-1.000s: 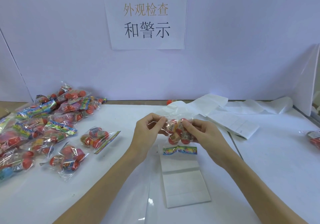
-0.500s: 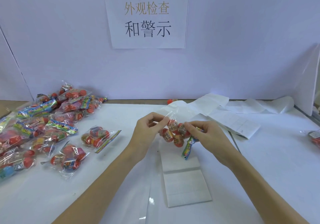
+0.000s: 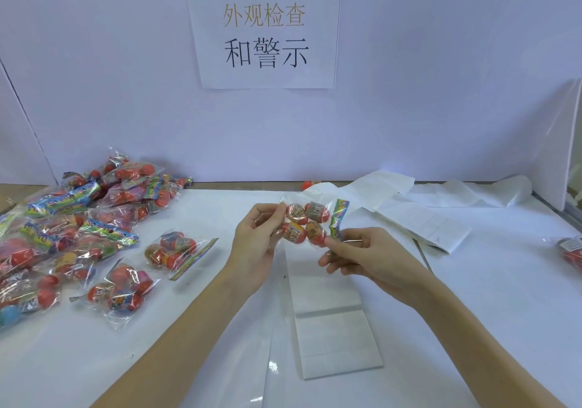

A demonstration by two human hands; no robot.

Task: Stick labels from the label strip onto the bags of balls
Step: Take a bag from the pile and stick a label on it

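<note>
Together both hands [image 3: 315,250] pinch one bag of balls [image 3: 307,226] aloft.

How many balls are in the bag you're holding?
4 balls show in the held bag: two on top, two below. More could hide behind them.

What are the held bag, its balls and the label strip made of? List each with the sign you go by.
Bag of balls: thin clear plastic film, glossy; it crinkles and the contents show through, with a printed colourful header.
Balls: probably hard plastic or rubber, red-orange and shiny, with printed bands; cannot tell which.
Label strip: matte white paper, likely on a backing liner that folds flat.
</note>
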